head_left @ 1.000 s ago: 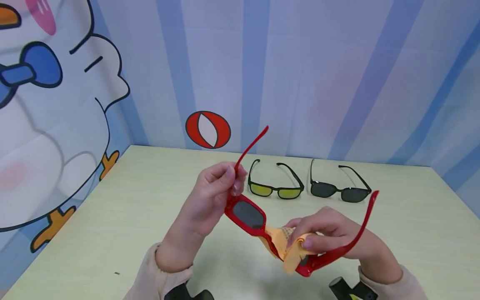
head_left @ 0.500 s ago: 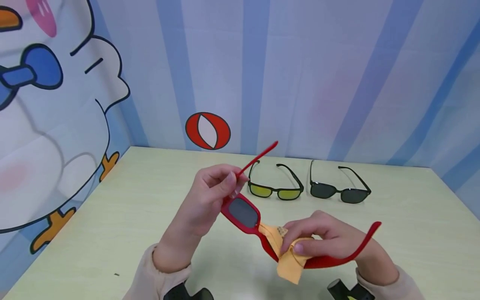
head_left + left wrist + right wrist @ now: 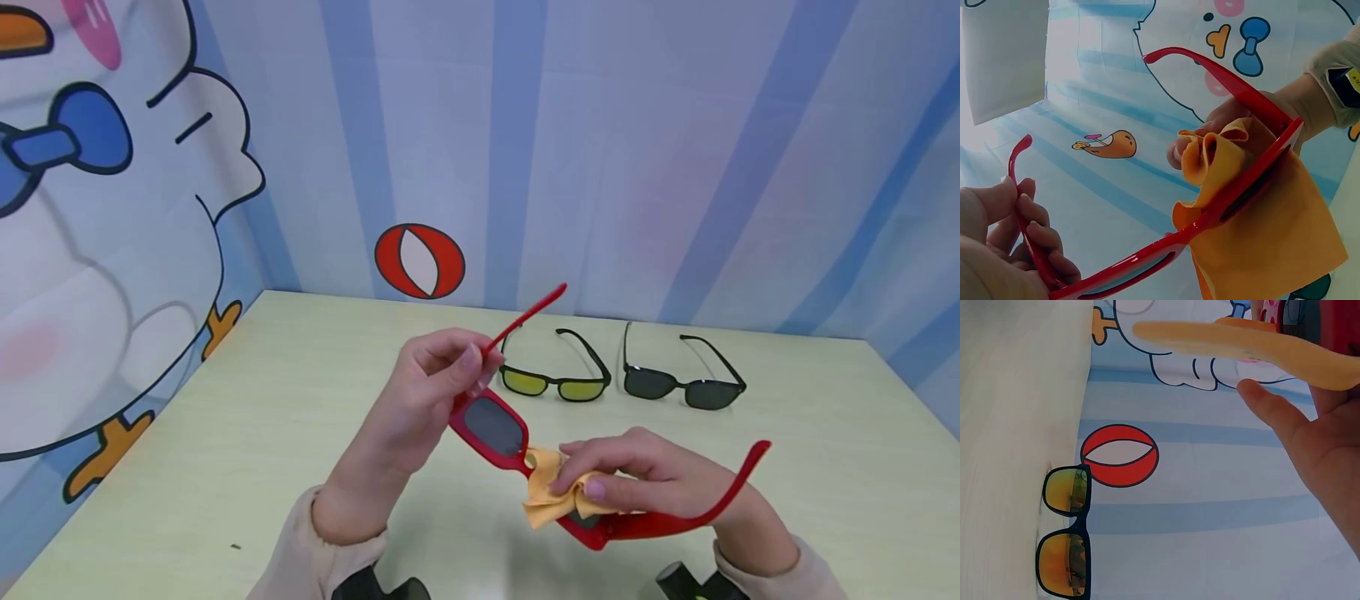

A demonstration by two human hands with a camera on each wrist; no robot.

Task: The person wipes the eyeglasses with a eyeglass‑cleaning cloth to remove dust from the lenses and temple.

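Red-framed sunglasses [image 3: 491, 423] with dark lenses are held tilted above the table, both arms unfolded. My left hand [image 3: 431, 392] pinches one red arm near its hinge, and in the left wrist view the fingers curl round that arm. My right hand [image 3: 652, 475] grips an orange cloth [image 3: 551, 487] over the other lens, its thumb on top. In the left wrist view the cloth [image 3: 1266, 231] drapes over both sides of the rim. The second red arm passes beside my right wrist. The cloth hides much of that lens.
Black-framed glasses with yellow lenses [image 3: 553, 385] stand on the pale table [image 3: 330, 350] behind the hands. To their right are black sunglasses [image 3: 682, 388] with dark lenses. A striped blue backdrop [image 3: 600, 150] rises along the table's rear edge.
The right hand and cloth have shifted across the lens, and the cloth's folds differ. The red sunglasses have tilted, their left arm now leaning further right and the other arm's tip lower.
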